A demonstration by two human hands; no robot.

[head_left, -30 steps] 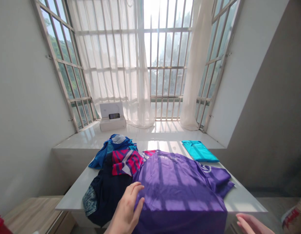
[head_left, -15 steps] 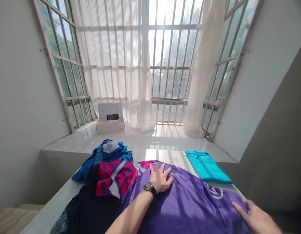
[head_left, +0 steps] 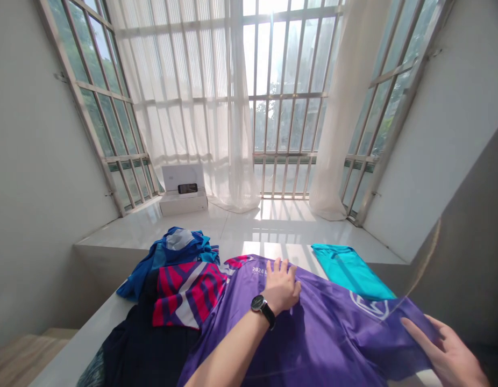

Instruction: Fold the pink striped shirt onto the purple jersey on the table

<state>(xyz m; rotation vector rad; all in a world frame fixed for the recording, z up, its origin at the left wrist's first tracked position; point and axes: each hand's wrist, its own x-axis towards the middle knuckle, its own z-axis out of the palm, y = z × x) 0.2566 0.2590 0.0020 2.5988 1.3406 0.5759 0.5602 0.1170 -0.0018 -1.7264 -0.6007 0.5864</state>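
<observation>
A purple T-shirt (head_left: 313, 333) is spread over the white table, with a patterned pink, white and purple sleeve (head_left: 188, 295) on its left and a white logo near the other sleeve. My left hand (head_left: 281, 287), a watch on its wrist, presses on the upper part of the shirt with its fingers spread. At the right edge, my right hand (head_left: 446, 344) pinches the end of the right sleeve between thumb and fingers and holds it out past the table's side. A folded turquoise garment (head_left: 349, 271) lies just beyond that sleeve.
Crumpled blue clothes (head_left: 152, 269) and dark clothing (head_left: 144, 344) are heaped on the left of the table. Behind, a white box (head_left: 184, 203) with a phone (head_left: 187, 188) stands on the windowsill (head_left: 233, 226). White curtains (head_left: 228, 134) hang before the barred windows.
My left hand has slid a little to the right over the shirt, uncovering printed text. My right hand has drawn the sleeve outward to the right, and the logo shows more fully.
</observation>
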